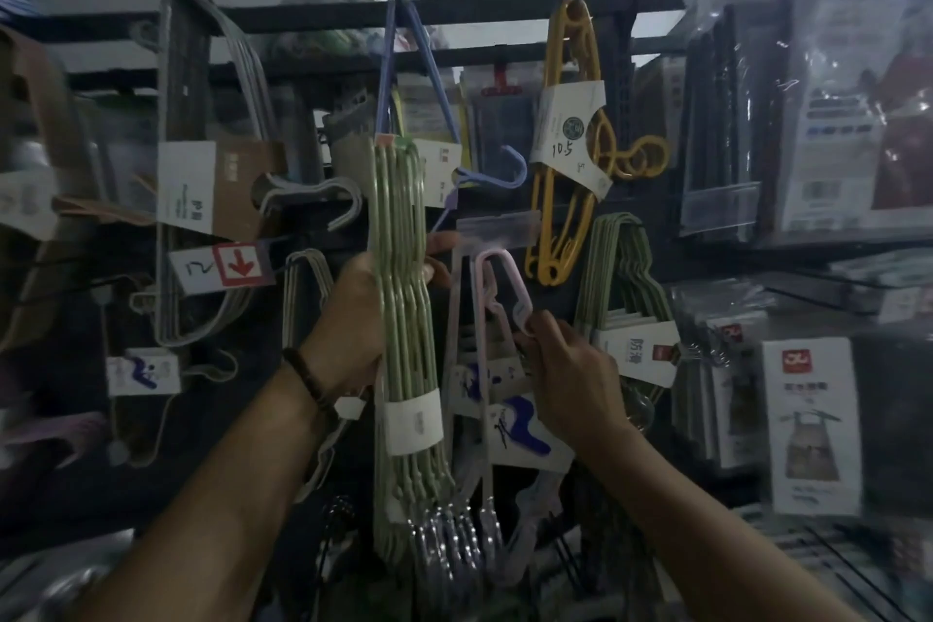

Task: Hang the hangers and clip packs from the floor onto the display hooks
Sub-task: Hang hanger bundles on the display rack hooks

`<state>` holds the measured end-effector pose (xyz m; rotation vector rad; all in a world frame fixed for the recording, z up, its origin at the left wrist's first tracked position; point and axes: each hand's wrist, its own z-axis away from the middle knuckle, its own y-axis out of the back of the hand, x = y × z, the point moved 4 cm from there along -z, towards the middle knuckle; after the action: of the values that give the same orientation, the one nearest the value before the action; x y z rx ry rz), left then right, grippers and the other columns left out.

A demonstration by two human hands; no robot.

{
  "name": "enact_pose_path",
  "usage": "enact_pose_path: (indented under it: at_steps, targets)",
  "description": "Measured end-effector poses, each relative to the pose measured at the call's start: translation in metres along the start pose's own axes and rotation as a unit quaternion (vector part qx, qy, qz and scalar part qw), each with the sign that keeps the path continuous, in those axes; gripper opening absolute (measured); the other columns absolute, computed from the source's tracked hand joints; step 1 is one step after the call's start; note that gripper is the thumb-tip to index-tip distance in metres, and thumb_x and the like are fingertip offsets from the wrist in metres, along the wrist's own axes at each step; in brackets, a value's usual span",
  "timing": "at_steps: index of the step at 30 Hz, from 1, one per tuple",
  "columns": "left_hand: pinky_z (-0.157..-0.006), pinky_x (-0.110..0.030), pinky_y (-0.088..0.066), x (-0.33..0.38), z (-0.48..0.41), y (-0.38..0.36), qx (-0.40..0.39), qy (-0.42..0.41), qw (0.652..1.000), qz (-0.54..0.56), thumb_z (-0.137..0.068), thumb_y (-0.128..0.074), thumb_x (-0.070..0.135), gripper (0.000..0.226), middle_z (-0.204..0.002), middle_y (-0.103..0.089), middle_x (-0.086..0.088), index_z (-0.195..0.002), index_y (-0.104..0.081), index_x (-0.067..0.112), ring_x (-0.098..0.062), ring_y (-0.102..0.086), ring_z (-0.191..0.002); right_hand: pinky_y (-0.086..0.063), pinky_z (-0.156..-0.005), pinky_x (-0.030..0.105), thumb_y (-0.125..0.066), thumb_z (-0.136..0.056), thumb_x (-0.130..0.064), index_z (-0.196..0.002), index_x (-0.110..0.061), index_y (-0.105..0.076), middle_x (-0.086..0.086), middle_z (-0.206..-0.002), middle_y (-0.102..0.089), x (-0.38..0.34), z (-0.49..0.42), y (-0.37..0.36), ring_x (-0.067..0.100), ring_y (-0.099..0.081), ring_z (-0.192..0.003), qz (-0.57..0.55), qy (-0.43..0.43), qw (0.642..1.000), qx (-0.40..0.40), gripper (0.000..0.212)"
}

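While the left hand (361,313) clasps the green hanger bundle (401,197), the right hand (568,374) pinches the pink hanger (517,289).

Dim, soft, blurred, warped edges

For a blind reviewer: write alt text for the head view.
The left hand grips a banded bundle of green hangers before a crowded display rack, while the right hand pinches the hook of a pink hanger pack.

Yellow hangers (585,46) and blue hangers (435,66) hang from the dark display rack (484,8).
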<state>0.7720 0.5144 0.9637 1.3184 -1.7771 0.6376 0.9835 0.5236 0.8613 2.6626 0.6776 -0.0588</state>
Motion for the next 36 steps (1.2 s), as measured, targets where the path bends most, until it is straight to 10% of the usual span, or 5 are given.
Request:
enact_pose_path:
  at_steps: [7,13,22,28,36]
  targets:
    - [-0.053,-0.061,-0.05,0.016,-0.016,-0.011,0.037,-0.031,0.984,-0.173,-0.098,-0.065,0.038,0.025,-0.083,-0.059,-0.04,-0.104,-0.076,0.016,-0.035,-0.055,-0.065,-0.043,-0.038,0.031,-0.036,-0.107,-0.037,-0.112,-0.024,-0.048,0.003,-0.079,-0.065,-0.001,0.002,0.007,0.019,-0.05,-0.044,0.016,-0.006,1.0,0.019,0.019]
    - [-0.044,-0.029,-0.036,0.021,-0.029,-0.017,0.096,-0.015,0.982,-0.162,-0.102,-0.064,0.038,0.047,-0.057,-0.033,-0.009,-0.057,-0.057,0.026,-0.021,-0.033,-0.045,-0.03,-0.035,0.025,-0.054,-0.098,-0.032,-0.106,-0.024,-0.049,-0.001,-0.071,-0.058,0.001,0.01,0.012,0.019,-0.045,-0.04,0.045,0.045,0.996,0.07,0.013]
    - [-0.04,-0.021,-0.014,0.019,-0.034,-0.031,0.028,0.112,0.985,0.13,-0.111,-0.046,0.028,0.05,-0.058,-0.047,0.004,-0.075,-0.079,0.017,-0.007,-0.026,-0.032,-0.04,-0.045,0.008,-0.068,-0.077,-0.04,-0.096,-0.033,-0.047,-0.013,-0.064,-0.036,0.029,0.017,-0.013,-0.007,-0.033,-0.051,-0.005,-0.083,0.997,0.005,0.029]
    - [-0.036,-0.018,-0.037,0.021,-0.028,-0.015,-0.03,0.061,0.997,0.044,-0.092,-0.066,0.039,0.05,-0.069,-0.046,-0.005,-0.122,-0.072,0.0,-0.005,-0.043,-0.037,-0.049,-0.042,0.04,-0.043,-0.109,-0.033,-0.114,-0.024,-0.045,0.003,-0.087,-0.062,0.006,-0.003,-0.002,0.027,-0.054,-0.051,0.016,-0.023,1.0,0.01,0.011]
    - [-0.048,-0.03,-0.015,0.008,-0.021,0.0,0.029,0.064,0.997,-0.015,-0.11,-0.047,0.026,0.036,-0.058,-0.038,-0.007,-0.107,-0.082,0.02,-0.012,-0.026,-0.039,-0.041,-0.048,0.03,-0.032,-0.11,-0.044,-0.117,-0.028,-0.048,0.001,-0.099,-0.052,0.0,-0.027,-0.018,0.023,-0.054,-0.058,0.027,-0.059,0.995,-0.075,0.023]
